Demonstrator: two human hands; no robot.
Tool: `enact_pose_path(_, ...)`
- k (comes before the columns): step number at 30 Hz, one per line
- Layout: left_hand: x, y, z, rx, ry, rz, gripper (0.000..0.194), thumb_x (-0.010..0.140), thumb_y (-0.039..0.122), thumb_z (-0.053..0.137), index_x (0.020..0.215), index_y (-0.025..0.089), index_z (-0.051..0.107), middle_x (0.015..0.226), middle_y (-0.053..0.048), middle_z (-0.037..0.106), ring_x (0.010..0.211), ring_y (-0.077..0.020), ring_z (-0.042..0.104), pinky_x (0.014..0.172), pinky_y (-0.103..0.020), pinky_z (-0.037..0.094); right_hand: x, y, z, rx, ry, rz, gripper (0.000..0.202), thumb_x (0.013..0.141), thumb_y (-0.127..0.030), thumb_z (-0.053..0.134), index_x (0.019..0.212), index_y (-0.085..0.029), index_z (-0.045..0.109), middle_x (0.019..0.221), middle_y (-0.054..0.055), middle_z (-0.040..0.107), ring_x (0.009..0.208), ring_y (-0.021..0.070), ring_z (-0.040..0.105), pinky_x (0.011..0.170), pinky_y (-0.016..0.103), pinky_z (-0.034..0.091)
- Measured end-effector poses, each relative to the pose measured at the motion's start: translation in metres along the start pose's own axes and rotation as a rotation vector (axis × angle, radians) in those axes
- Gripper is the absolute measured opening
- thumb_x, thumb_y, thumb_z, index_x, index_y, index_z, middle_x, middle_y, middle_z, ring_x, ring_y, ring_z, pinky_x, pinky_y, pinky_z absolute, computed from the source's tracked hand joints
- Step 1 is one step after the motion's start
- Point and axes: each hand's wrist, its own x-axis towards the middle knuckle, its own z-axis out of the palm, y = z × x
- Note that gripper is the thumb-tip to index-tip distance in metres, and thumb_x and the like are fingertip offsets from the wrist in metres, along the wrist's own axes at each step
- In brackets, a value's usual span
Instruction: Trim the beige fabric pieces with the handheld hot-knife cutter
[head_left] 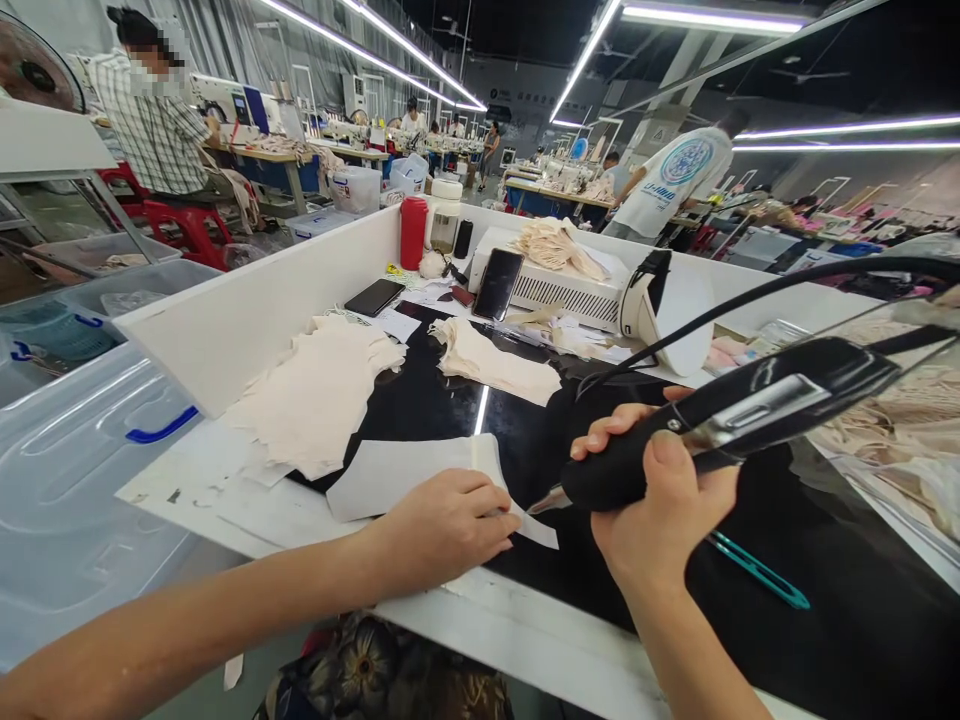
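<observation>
My right hand (pixel 664 490) is wrapped round a thick black corded hand tool (pixel 772 390). Its pointed metal tip (pixel 550 500) faces down and left, beside the right end of a pale grey curved piece (pixel 405 470). I cannot tell whether tip and piece touch. With fingers curled and pressed together, my left hand (pixel 450 520) bears down on that piece near the tip. The part under the fingers is hidden. A narrow cream strip (pixel 482 452) lies across the pale piece. Behind it are a cream fabric stack (pixel 495 360) and a larger fabric pile (pixel 315 385).
A slim teal tool (pixel 761 572) lies right on the black tabletop (pixel 750 640). At the back stand phones (pixel 499 283), a red bottle (pixel 413 232) and a vented white box (pixel 555 285). White boards (pixel 262 300) wall the table. The tool's cable (pixel 720 315) arches rightward. Co-workers (pixel 154 130) are beyond.
</observation>
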Motion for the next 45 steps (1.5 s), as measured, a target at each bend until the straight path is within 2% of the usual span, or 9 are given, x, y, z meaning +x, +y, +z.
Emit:
enact_pose_path(9,0.001,0.001,-0.002,0.024,-0.023,0.012,0.014,0.119,0.021,0.066,0.117,0.016,0.079,0.116,-0.008,0.08,0.111,-0.0206,0.075,0.105,-0.034,0.06,-0.002,0.002,-0.001,-0.032,-0.018,-0.024,0.044,0.086,-0.039,0.094,0.115,-0.027,0.064,0.078,-0.007,0.071,0.056,0.0143,0.066,0.052,0.028,0.061)
enact_pose_path(16,0.001,0.002,-0.001,0.001,-0.005,-0.013,0.012,0.119,0.022,0.067,0.116,0.017,0.077,0.114,-0.007,0.08,0.111,-0.0212,0.075,0.104,-0.036,0.062,-0.001,-0.011,-0.008,-0.051,0.017,-0.008,0.042,0.081,-0.039,0.095,0.113,-0.03,0.068,0.076,-0.008,0.07,0.056,0.0154,0.066,0.05,0.029,0.06)
enact_pose_path(21,-0.001,0.001,-0.001,-0.012,-0.031,-0.028,0.008,0.116,0.019,0.071,0.122,0.016,0.075,0.116,-0.008,0.08,0.112,-0.0217,0.075,0.104,-0.037,0.063,-0.004,-0.01,-0.012,-0.059,0.031,-0.008,0.043,0.081,-0.038,0.095,0.114,-0.029,0.067,0.077,-0.008,0.071,0.056,0.0153,0.066,0.051,0.028,0.06)
enact_pose_path(26,-0.003,0.0,0.001,-0.022,-0.018,-0.019,0.013,0.12,0.02,0.063,0.122,0.016,0.075,0.117,-0.009,0.08,0.112,-0.0218,0.076,0.104,-0.037,0.063,-0.002,-0.009,-0.011,-0.075,0.027,-0.003,0.04,0.083,-0.036,0.093,0.113,-0.028,0.066,0.077,-0.007,0.072,0.056,0.0151,0.065,0.052,0.028,0.059)
enact_pose_path(35,-0.003,-0.001,-0.002,-0.06,-0.053,-0.052,0.012,0.116,0.024,0.071,0.126,0.017,0.075,0.121,-0.008,0.079,0.111,-0.0227,0.074,0.104,-0.039,0.064,-0.013,-0.011,-0.004,0.019,-0.035,0.018,0.046,0.082,-0.044,0.098,0.115,-0.028,0.069,0.077,-0.006,0.071,0.055,0.0157,0.066,0.05,0.027,0.056)
enact_pose_path(42,-0.002,-0.002,-0.001,-0.051,-0.066,-0.042,0.012,0.117,0.024,0.07,0.125,0.017,0.075,0.118,-0.008,0.079,0.111,-0.0221,0.075,0.105,-0.038,0.063,-0.015,-0.008,-0.003,-0.017,-0.025,0.03,0.043,0.085,-0.038,0.095,0.117,-0.029,0.067,0.079,-0.007,0.072,0.057,0.0153,0.067,0.051,0.028,0.058)
enact_pose_path(45,-0.003,-0.002,0.0,-0.052,-0.063,-0.051,0.012,0.116,0.024,0.071,0.125,0.017,0.075,0.12,-0.008,0.079,0.111,-0.0223,0.074,0.106,-0.038,0.063,-0.014,-0.01,-0.004,-0.021,-0.028,0.026,0.045,0.085,-0.041,0.095,0.117,-0.028,0.067,0.079,-0.006,0.071,0.057,0.0154,0.066,0.051,0.028,0.057)
